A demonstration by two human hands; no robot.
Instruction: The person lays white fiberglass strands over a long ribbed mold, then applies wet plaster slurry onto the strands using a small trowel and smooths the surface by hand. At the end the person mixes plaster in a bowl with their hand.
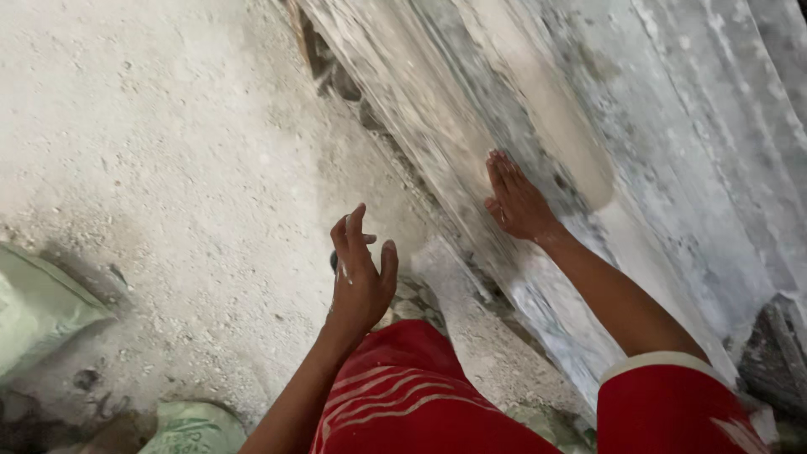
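Note:
My right hand (517,200) lies flat, fingers together, pressed against a rough grey-white plastered wall (639,126) that slants across the right of the view. My left hand (361,269) hovers in the air over the floor, fingers spread and slightly curled, holding nothing. A small dark thing shows just behind its fingers; I cannot tell what it is. My red garment with pale stripes (403,395) fills the bottom of the view, and a red sleeve with a white cuff (664,395) covers my right upper arm.
A dusty concrete floor (168,151) strewn with grit spreads to the left. A pale green sack (34,307) lies at the left edge and another (193,429) at the bottom. Dark rubble (777,353) sits at the wall's foot on the right.

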